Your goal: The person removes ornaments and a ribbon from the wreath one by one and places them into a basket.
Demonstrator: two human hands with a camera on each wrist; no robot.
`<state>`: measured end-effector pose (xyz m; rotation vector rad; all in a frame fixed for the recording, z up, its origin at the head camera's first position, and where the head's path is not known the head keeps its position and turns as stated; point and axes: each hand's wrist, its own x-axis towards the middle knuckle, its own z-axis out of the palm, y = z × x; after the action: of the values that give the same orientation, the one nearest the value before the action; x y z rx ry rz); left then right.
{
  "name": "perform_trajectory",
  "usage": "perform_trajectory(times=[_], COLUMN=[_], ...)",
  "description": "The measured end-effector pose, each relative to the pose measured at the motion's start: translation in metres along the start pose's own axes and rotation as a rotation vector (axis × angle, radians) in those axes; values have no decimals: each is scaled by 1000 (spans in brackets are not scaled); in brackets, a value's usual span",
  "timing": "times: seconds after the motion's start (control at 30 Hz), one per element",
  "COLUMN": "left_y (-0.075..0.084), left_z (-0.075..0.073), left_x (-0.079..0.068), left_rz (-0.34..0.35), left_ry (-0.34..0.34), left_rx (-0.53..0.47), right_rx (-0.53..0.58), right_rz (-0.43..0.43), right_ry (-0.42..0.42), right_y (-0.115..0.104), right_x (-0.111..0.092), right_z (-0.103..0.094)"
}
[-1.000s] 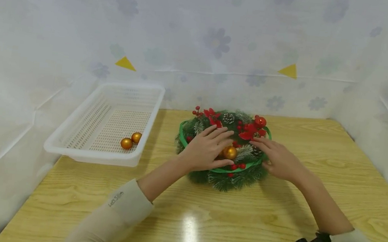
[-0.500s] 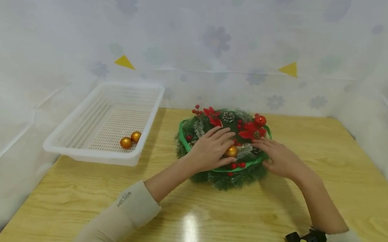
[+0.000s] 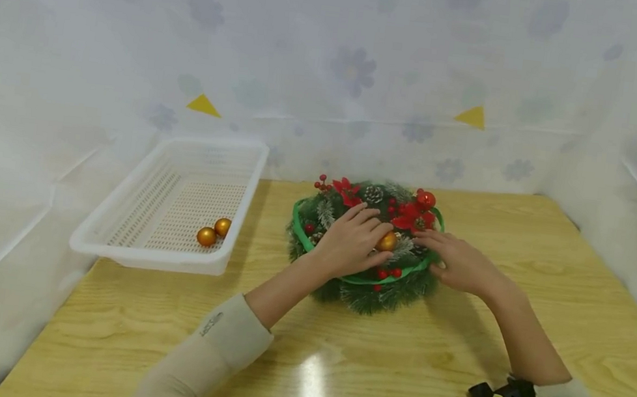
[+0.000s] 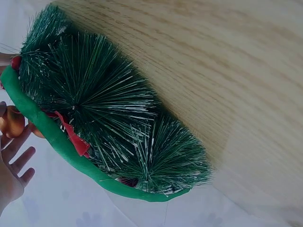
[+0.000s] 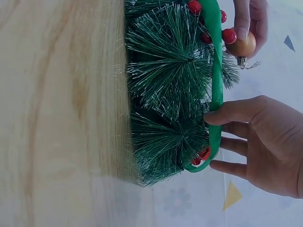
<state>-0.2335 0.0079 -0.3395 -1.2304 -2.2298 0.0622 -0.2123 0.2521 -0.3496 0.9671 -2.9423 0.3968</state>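
Observation:
A green Christmas wreath (image 3: 366, 296) lies on the table, with red flowers, berries, pinecones and a green ribbon (image 4: 71, 156) running around it. Over its middle, my left hand (image 3: 349, 241) pinches a gold Christmas ball (image 3: 387, 241) between thumb and fingers. The ball's silver cap shows in the right wrist view, beside red berries (image 5: 229, 36). My right hand (image 3: 464, 264) grips the wreath's right side, its thumb on the ribbon and its fingers on the inner side. Part of another gold ball (image 4: 36, 131) shows behind the ribbon in the left wrist view.
A white perforated plastic basket (image 3: 152, 258) stands at the left of the wooden table (image 3: 381, 376). Two loose gold balls (image 3: 206, 236) lie in its near right corner. White flowered sheeting (image 3: 287, 57) encloses the back and sides.
My left hand has shifted slightly right, and the gold ball it pinches has moved a little right and away from me. My right hand stays at the wreath's right side.

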Motion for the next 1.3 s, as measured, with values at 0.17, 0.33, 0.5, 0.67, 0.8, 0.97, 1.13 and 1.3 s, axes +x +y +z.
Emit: perform_trajectory(times=[0.17,0.33,0.5,0.67,0.8,0.97,1.13,1.3], left_y=[0,-2,-5,-3,-1,1,-1,-4], left_z=[-2,-3,-6,-8,-8,-8,-11,-12], left_x=[3,6,12,18,21,24,28,26], left_rz=[-3,-7,-2,-4,-6,-1,-13,-22], left_ry=[-10,-23,-21,-39,-42,-30,-7,20], left_rx=[18,40,52,72,61,64,64,63], right_rx=[6,11,9,12,15,12,14,18], right_rz=[3,1,-2,6,8,-2,-8,-7], right_ry=[-3,-6,2,1,-10,-1,10,7], right_y=[1,1,1,-1,-3,-3,-2,-1], right_x=[0,0,0,-1,-1,-1,-1,-1], right_z=[-2,-2,-4,-5,-4,-2,-2,-2])
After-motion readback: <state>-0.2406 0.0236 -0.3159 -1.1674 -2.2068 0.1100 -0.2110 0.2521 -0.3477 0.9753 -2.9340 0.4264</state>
